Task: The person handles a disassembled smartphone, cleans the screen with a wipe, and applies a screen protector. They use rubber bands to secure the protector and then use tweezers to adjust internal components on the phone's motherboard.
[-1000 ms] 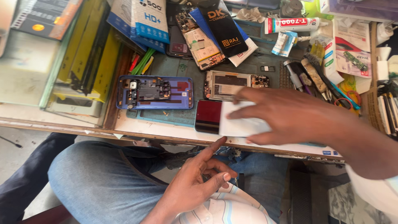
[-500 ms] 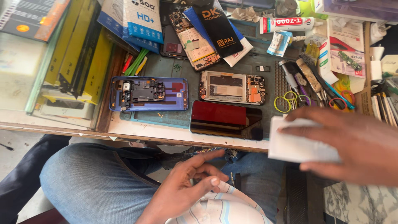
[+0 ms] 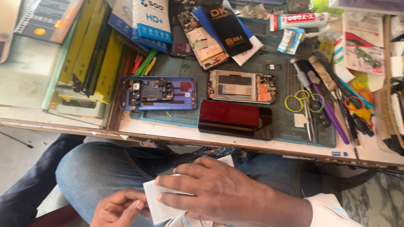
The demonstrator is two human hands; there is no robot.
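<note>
The right hand [image 3: 219, 193] lies palm down over the lap, its fingers [image 3: 176, 183] stretched out flat and close together, pressing on a white sheet [image 3: 158, 206]. The left hand [image 3: 120, 208], at about eight o'clock from the right, has its fingers [image 3: 136, 205] curled in, their tips touching the sheet's left edge; whether they pinch it cannot be told. The sheet is one thin, plain white rectangle, mostly hidden under the right hand, with a corner showing at one o'clock of the knuckles. It rests above the thigh in blue jeans [image 3: 97, 172], below the near edge of the workbench [image 3: 176, 134].

On the bench, at twelve o'clock from the hands, lies one dark red phone screen [image 3: 235, 120], glossy, face up, on the green work mat [image 3: 185, 117]. Just beyond it is one opened phone frame [image 3: 242, 86] with bare circuitry. At ten o'clock from the screen is one blue phone back shell [image 3: 158, 93] with a black inner plate. At three o'clock of the frame lie two yellow-green rubber bands [image 3: 294, 103], with tweezers [image 3: 307, 117] and a purple pry tool [image 3: 330, 113] beside them. One white glue tube [image 3: 299, 20] sits at one o'clock, at the far edge. Yellow-and-black flat packs [image 3: 88, 63] are stacked at ten o'clock.
</note>
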